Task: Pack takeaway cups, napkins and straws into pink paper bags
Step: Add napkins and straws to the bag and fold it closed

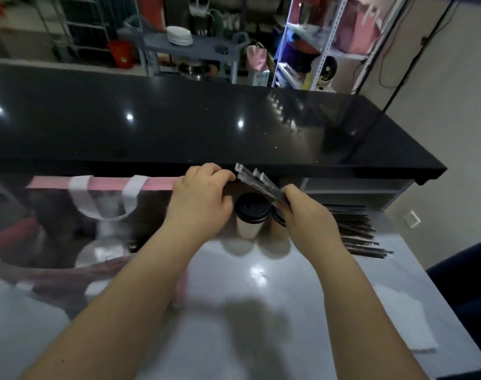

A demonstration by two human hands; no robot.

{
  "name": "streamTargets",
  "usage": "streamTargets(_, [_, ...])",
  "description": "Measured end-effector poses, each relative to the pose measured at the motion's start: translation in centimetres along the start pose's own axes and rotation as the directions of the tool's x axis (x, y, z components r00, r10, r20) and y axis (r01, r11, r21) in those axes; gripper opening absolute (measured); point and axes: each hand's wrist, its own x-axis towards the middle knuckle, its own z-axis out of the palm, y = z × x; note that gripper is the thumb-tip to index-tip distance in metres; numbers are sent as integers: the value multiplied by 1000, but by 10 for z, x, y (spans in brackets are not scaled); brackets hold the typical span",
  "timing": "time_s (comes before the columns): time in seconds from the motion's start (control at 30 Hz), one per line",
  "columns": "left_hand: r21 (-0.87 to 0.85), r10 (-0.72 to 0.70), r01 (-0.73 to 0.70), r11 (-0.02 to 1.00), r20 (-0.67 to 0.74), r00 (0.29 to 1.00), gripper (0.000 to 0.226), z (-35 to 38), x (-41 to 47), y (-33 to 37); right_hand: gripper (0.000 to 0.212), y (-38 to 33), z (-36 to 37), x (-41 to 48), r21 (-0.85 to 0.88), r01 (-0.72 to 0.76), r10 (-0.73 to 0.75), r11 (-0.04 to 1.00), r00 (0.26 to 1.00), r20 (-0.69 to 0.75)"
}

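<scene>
One stack of white napkins lies nearest on the grey table. The right hand pinches a bunch of straws. The left hand has curled fingers at its far tip; I cannot tell if it grips. Behind are two lidded cups, a straw pile and one pink bag.

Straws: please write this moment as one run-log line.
straws | right hand grips, left hand pinches ends | over two lidded cups

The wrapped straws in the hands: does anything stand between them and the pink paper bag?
No object visibly does. The clear-wrapped black straws, gripped by the right hand, have only the left hand between them and the pink paper bag with white handles.
</scene>
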Motion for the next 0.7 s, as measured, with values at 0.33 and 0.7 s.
streamTargets(0.33, [-104, -158, 157, 982, 2, 988, 29, -118, -52, -161, 11, -186, 28, 31, 136, 248, -245, 959, 969, -40])
streamTargets(0.7, [-351, 0, 78, 933, 216, 976, 26, -128, -79, -236, 21, -305, 86, 16, 431, 183, -317, 884, 911, 264])
